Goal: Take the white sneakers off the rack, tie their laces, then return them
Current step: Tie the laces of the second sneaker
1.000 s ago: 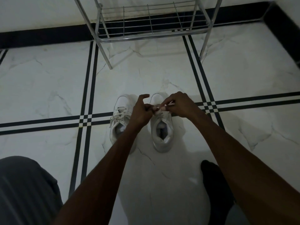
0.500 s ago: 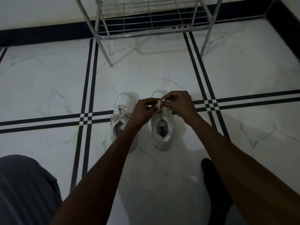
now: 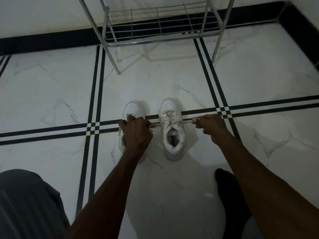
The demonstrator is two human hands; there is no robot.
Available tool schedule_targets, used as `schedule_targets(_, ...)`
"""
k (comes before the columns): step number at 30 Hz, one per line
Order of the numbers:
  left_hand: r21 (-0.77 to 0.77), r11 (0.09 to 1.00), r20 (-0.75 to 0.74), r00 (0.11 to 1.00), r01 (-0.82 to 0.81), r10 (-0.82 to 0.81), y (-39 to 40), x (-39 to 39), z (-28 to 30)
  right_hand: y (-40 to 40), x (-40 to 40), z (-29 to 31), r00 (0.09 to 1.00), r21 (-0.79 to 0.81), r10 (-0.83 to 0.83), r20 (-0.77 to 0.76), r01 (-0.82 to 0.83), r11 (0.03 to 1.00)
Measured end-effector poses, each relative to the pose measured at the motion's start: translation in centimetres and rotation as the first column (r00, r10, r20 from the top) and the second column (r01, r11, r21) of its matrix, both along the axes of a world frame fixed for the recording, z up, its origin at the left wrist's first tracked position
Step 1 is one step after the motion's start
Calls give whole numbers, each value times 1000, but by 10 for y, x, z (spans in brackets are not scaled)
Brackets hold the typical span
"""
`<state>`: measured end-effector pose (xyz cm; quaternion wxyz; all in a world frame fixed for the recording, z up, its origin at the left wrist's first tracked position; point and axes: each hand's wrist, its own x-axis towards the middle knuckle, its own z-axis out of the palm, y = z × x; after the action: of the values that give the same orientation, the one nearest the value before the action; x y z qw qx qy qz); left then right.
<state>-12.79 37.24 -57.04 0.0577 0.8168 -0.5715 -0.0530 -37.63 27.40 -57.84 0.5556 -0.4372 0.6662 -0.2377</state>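
On marble floor [image 3: 51, 94], left hand [image 3: 136, 130] and right hand [image 3: 208, 125] pinch right sneaker's [image 3: 172, 131] laces [image 3: 156, 125], pulled taut.

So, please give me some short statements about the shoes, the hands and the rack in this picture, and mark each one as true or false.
1. Both white sneakers stand on the floor, not on the rack. True: the left sneaker and the right sneaker are side by side on the tiled floor.
2. The hands are pulling the lace of the left sneaker. False: the left hand and the right hand pull lace ends sideways from the right sneaker.
3. The lowest shelf of the metal rack holds another pair of shoes. False: no shoes show on it.
4. The left hand covers part of the left sneaker. True.
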Motion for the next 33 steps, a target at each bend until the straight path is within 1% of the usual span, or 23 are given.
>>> schedule_targets(3, -18, 1000, 38, 999, 4, -3, 4, 2, 1, -3, 5, -1, 998, -15, -39, -46, 38, 999)
schedule_targets(6, -5, 1000, 34, 999, -2, 3, 7, 3, -1, -4, 5, -9, 994, -3, -86, -74, 86, 996)
schedule_targets(9, -21, 999, 9, 999, -31, 32, 7, 2, -2, 0, 8, -13, 987, -32, -126, -104, 123, 992)
schedule_targets(13, -28, 998, -17, 999, -49, 48, 8, 2, -6, 2, 11, -15, 979, -40, -180, -95, 177, 983)
schedule_targets(14, -25, 999, -11, 999, -46, 46, 9, 2, -7, 3, 12, -15, 977, -62, -169, -128, 162, 985)
schedule_targets(16, -23, 999, 4, 999, -38, 38, 9, 1, -8, 3, 13, -12, 964, -152, -64, -257, 25, 988)
schedule_targets(17, -27, 999, 10, 999, -31, 32, 7, 1, -7, 3, 14, -6, 956, -197, -20, -294, -40, 980)
schedule_targets(19, -23, 1000, -20, 1000, -20, 19, 2, 2, -3, -3, 15, 6, 948, -246, 65, -311, -146, 958)
schedule_targets(21, -32, 999, -86, 996, 29, -32, -1, -2, 4, -7, 15, 14, 926, -284, 170, -336, -272, 920)
schedule_targets(22, -46, 997, -120, 990, 65, -70, -3, -5, 7, -8, 15, 17, 907, -314, 236, -348, -350, 883)
schedule_targets(24, -47, 994, -226, 968, 104, -112, -9, -10, 4, -6, 19, 16, 851, -367, 396, -345, -510, 778)
schedule_targets(26, -39, 987, -340, 927, 156, -160, -14, -14, -10, 0, 26, 11, 766, -355, 553, -329, -643, 679)
schedule_targets(27, -37, 984, -371, 912, 174, -175, -16, -15, -15, 3, 29, 8, 721, -341, 593, -358, -692, 636)
schedule_targets(28, -27, 983, -370, 912, 183, -180, -19, -15, -22, 6, 31, 3, 705, -361, 591, -392, -709, 606)
schedule_targets(30, -1, 988, -294, 944, 156, -150, -18, -17, -23, 11, 33, -3, 739, -461, 503, -449, -673, 578)
schedule_targets(31, 5, 990, -265, 955, 139, -133, -16, -20, -19, 12, 32, -4, 748, -466, 462, -476, -660, 589)
schedule_targets(33, -11, 993, -235, 965, 119, -119, -14, -22, -14, 12, 29, -7, 738, -432, 429, -521, -661, 613)
